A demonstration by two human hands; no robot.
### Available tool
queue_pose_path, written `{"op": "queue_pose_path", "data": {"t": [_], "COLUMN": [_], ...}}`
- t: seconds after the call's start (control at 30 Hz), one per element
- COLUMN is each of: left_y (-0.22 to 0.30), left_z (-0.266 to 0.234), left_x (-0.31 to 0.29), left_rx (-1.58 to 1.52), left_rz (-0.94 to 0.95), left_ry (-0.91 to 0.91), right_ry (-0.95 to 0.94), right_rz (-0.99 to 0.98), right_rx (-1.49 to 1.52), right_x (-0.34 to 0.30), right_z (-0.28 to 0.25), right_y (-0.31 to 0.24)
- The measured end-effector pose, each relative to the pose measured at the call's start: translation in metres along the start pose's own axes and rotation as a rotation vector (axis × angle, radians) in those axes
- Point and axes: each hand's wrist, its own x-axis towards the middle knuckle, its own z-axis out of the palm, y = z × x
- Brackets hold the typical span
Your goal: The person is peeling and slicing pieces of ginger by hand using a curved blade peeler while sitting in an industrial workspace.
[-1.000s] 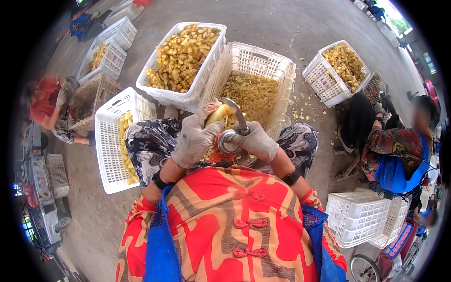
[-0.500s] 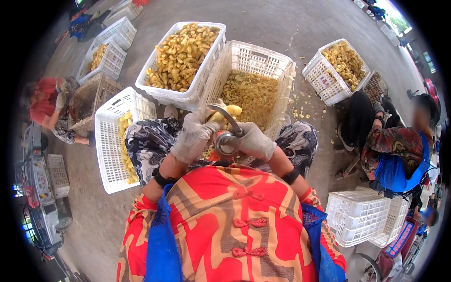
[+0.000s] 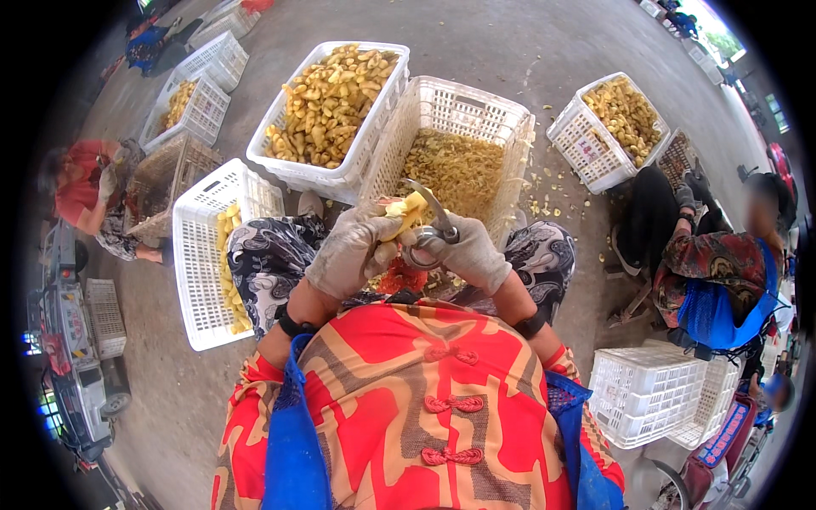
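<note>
My left hand, in a pale work glove, is closed round a piece of pale yellow ginger above my lap. Close beside it, my gloved right hand grips a curved metal knife. Its hooked blade arcs up against the ginger's right side, and a round metal ring shows below the fingers. Just beyond both hands stands a white crate with a heap of brownish peelings. Part of the ginger is hidden by my left fingers.
Unpeeled ginger fills a white crate ahead to the left. Pale peeled ginger lies in another crate by my left knee. A seated person works at right beside a ginger crate; another person sits far left.
The ginger has turned in my left hand, showing a paler, more freshly bared side. The knife's blade has tilted more upright, and both hands have shifted slightly.
</note>
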Motion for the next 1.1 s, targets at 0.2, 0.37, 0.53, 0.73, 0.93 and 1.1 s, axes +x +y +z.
{"op": "queue_pose_path", "data": {"t": [0.2, 0.37, 0.53, 0.73, 0.93, 1.1], "left_y": [0.002, -0.010, -0.003, -0.002, -0.002, 0.000], "left_z": [0.000, -0.003, -0.003, -0.008, -0.018, -0.009], "left_x": [-0.001, 0.004, 0.002, 0.002, 0.008, 0.002], "left_rx": [-0.060, 0.156, 0.124, 0.249, 0.114, 0.140], "left_rz": [0.011, 0.222, 0.189, 0.228, 0.217, 0.174], "left_ry": [-0.038, 0.045, -0.084, -0.114, -0.062, -0.084], "right_ry": [-0.132, -0.226, -0.287, -0.462, -0.453, -0.108], "right_rz": [0.019, 0.202, 0.165, 0.102, 0.029, 0.005], "right_rx": [0.107, 0.156, 0.246, 0.206, 0.148, 0.062], "right_x": [0.001, -0.003, -0.002, -0.002, -0.019, -0.011], "right_z": [0.005, 0.007, 0.007, -0.003, -0.019, -0.017], "right_y": [0.004, -0.014, -0.001, 0.002, -0.022, -0.011]}}
